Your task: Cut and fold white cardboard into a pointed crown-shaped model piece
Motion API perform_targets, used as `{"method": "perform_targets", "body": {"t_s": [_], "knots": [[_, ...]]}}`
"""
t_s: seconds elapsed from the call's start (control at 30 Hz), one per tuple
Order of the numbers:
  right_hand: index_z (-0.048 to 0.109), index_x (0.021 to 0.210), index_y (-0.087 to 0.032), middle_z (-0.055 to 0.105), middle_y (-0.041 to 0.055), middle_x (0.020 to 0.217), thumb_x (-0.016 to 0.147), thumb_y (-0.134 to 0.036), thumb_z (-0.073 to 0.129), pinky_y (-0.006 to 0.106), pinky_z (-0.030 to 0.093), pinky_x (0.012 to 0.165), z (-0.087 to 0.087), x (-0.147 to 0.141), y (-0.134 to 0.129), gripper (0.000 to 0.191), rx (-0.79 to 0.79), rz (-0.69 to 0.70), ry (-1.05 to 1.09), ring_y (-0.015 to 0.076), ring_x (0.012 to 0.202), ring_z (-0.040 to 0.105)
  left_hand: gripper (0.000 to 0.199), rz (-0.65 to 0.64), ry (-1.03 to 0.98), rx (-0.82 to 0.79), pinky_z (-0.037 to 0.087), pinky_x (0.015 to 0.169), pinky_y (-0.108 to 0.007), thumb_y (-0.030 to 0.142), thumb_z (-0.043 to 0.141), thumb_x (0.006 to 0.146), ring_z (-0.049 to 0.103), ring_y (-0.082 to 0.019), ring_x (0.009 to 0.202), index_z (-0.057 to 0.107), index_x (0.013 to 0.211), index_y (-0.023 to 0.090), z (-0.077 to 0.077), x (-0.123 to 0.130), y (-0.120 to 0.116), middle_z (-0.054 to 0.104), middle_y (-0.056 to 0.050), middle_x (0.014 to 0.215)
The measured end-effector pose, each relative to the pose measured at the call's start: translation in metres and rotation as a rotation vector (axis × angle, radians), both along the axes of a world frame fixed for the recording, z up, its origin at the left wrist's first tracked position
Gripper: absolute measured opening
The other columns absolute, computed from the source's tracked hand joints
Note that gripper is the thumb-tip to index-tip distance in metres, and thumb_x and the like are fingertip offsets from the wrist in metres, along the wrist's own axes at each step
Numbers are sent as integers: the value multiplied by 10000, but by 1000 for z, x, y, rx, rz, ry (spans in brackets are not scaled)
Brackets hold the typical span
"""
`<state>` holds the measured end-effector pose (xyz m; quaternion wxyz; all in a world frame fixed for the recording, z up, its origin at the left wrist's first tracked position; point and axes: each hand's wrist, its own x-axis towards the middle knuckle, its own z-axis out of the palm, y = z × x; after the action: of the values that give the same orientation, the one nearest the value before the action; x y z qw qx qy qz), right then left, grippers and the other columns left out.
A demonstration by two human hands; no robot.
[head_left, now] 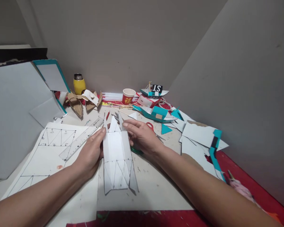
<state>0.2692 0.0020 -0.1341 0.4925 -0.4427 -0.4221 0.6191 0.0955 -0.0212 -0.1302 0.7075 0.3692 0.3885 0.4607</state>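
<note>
Between my two hands is a white cardboard cutout with creased sides and pointed flaps at its far end. Pencil lines in triangles mark its near part. My left hand grips the left edge, thumb on top near the upper corner. On the opposite edge, my right hand pinches the card by the far right flap. A clear ruler lies left of my left hand, over a paper sheet with drawn triangles. Scissors with red handles rest beyond my right hand, and green handles show partly beneath it.
Teal card boats and a red paper cup stand at the back. Further left are brown cardboard boats and a yellow flask. Card scraps lie on the right. A large white board rises at the left.
</note>
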Motion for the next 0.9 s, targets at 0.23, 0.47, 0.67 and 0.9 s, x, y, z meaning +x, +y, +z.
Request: {"method": "perform_targets", "body": {"t_s": [0.23,0.47,0.67,0.9], "knots": [[656,846,-172,540,-63,475,701,-376,773,137,365,321,4,0,-2,277,-54,102,30,62,380,459,364,-25,20,-1,498,664,-236,383,668,849,671,-164,785,690,1173,218,4,0,-2,754,-50,999],[639,865,-184,551,-69,490,748,-377,742,134,400,333,1,0,-4,247,-39,180,19,57,366,454,529,-29,136,-3,505,802,-308,374,690,829,683,-193,830,580,1338,281,3,-1,-4,765,-37,935],[618,855,-175,555,-67,491,736,-365,735,139,412,338,3,-3,-7,253,-66,200,-24,61,363,478,355,88,382,252,212,1125,-229,301,632,874,400,-174,1374,673,1226,315,3,-5,-3,577,14,1395],[612,820,-172,577,-45,568,688,-330,775,149,466,352,6,-7,-11,262,-81,230,7,73,426,535,314,150,412,169,243,1118,-262,415,532,923,473,-207,1321,722,1147,303,-1,-5,-3,652,7,1303]]}}
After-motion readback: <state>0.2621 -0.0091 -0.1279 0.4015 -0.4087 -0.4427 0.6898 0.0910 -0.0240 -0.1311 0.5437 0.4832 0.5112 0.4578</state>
